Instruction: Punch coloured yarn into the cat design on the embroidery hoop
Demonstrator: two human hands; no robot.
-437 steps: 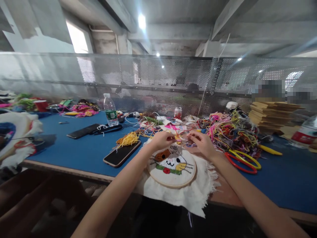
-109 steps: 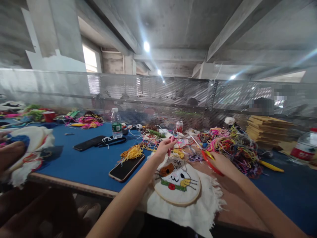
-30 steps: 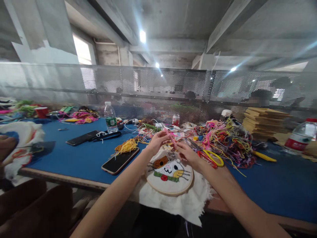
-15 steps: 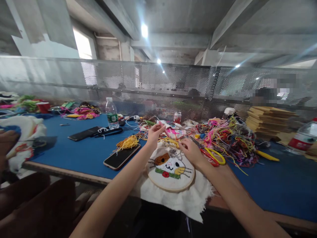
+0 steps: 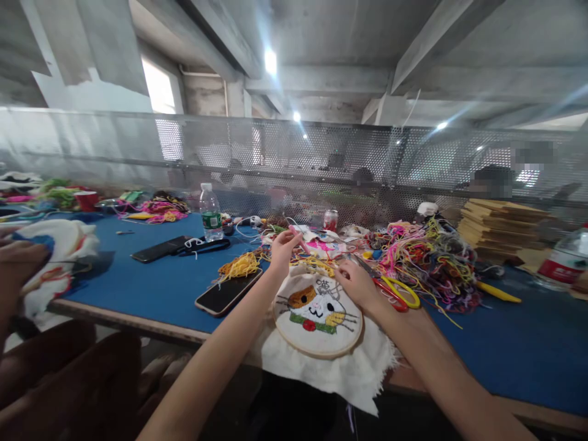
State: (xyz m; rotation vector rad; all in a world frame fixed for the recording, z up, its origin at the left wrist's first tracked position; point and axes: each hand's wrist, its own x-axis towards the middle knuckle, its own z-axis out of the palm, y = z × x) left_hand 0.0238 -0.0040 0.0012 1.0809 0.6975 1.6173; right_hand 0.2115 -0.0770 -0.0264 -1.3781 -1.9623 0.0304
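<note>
An embroidery hoop (image 5: 316,343) holds white cloth stitched with a cat face with orange and yellow patches and a green collar with a red flower. The cloth's frayed edge (image 5: 331,386) hangs over the table's front. Beyond the hoop's upper left, my left hand (image 5: 282,250) is raised with its fingertips pinched on a thin pink item; its exact kind is unclear. My right hand (image 5: 357,280) rests at the hoop's upper right, its fingers curled together by yellow threads (image 5: 319,264). What those fingers hold, if anything, is hidden. Red-handled scissors (image 5: 390,295) lie beside my right wrist.
A tangled thread pile (image 5: 427,263) and a yellow-handled tool (image 5: 498,291) lie to the right. Left of the hoop are a phone (image 5: 225,297), yellow yarn (image 5: 239,266) and a water bottle (image 5: 211,214). Another person's hand (image 5: 18,260) holds a hoop at far left. A mesh divider (image 5: 303,153) stands behind.
The view has shifted slightly, so things sit a little lower and further right. My left hand has moved slightly left relative to the hoop; my right hand stays beside it.
</note>
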